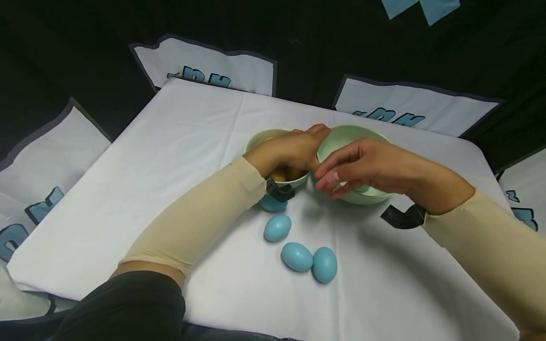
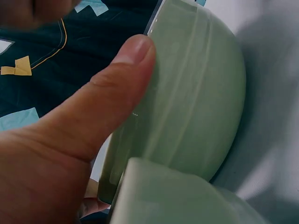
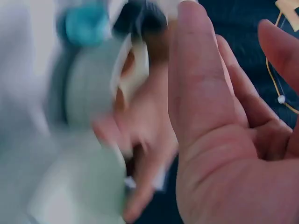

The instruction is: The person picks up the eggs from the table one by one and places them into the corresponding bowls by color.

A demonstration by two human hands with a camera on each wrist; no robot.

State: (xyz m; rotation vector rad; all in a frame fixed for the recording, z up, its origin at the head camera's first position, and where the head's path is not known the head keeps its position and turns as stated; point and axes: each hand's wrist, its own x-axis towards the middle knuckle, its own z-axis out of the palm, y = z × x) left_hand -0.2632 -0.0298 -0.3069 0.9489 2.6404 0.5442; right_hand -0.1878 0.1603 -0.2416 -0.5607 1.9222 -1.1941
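My left hand (image 1: 300,149) reaches over a pale green bowl (image 1: 256,139) that holds brown eggs (image 1: 279,176). It grips the near rim of a second pale green bowl (image 1: 350,134); in the left wrist view the thumb (image 2: 133,58) lies on that bowl's outer wall (image 2: 201,93). Above the second bowl hovers my right hand (image 1: 367,166), fingers loosely bent, nothing visible in them. The right wrist view shows its bare palm (image 3: 224,172). A little of a teal thing (image 1: 362,189) shows inside the second bowl, mostly covered by the right hand.
Several blue eggs (image 1: 297,256) lie on the white-covered table (image 1: 170,142), nearer my body than the bowls. One blue egg (image 1: 273,203) sits close beside the brown-egg bowl, partly behind my left wrist strap. Dark cloth (image 1: 298,47) hangs beyond the table's far edge.
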